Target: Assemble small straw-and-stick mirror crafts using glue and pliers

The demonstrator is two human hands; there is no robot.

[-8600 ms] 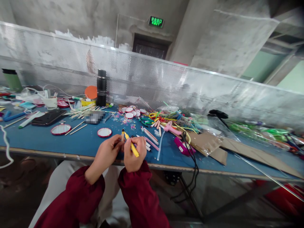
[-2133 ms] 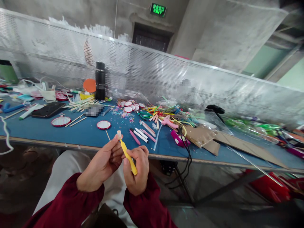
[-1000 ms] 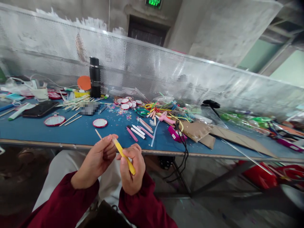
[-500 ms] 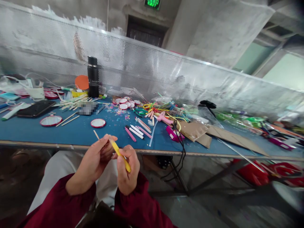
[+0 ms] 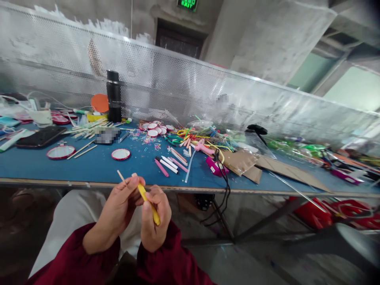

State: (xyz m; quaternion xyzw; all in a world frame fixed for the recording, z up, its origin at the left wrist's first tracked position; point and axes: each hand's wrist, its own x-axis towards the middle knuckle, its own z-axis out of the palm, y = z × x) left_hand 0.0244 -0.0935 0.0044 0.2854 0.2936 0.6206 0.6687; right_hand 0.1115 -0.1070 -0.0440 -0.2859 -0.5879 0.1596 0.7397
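Both my hands are over my lap, just in front of the blue table's (image 5: pixel 97 168) edge. My right hand (image 5: pixel 154 219) is closed around a yellow straw-like stick (image 5: pixel 148 200) that slants up to the left. My left hand (image 5: pixel 118 208) pinches the stick's upper end with thumb and fingers and also holds a thin wooden stick (image 5: pixel 120 176) that pokes out up-left. Dark red sleeves cover both forearms.
The table holds round red-rimmed lids (image 5: pixel 120 154), wooden sticks (image 5: pixel 81 149), pink and white tubes (image 5: pixel 169 163), a pink glue gun (image 5: pixel 204 149) with black cable (image 5: pixel 224 186), a black flask (image 5: pixel 113 101), a phone (image 5: pixel 40 137) and cardboard (image 5: pixel 285 171). A perforated metal screen (image 5: pixel 190 91) stands behind.
My hands have come down and closer to my body with the yellow stick. The small white piece seen on its tip about two seconds ago no longer shows. The view drifted right.
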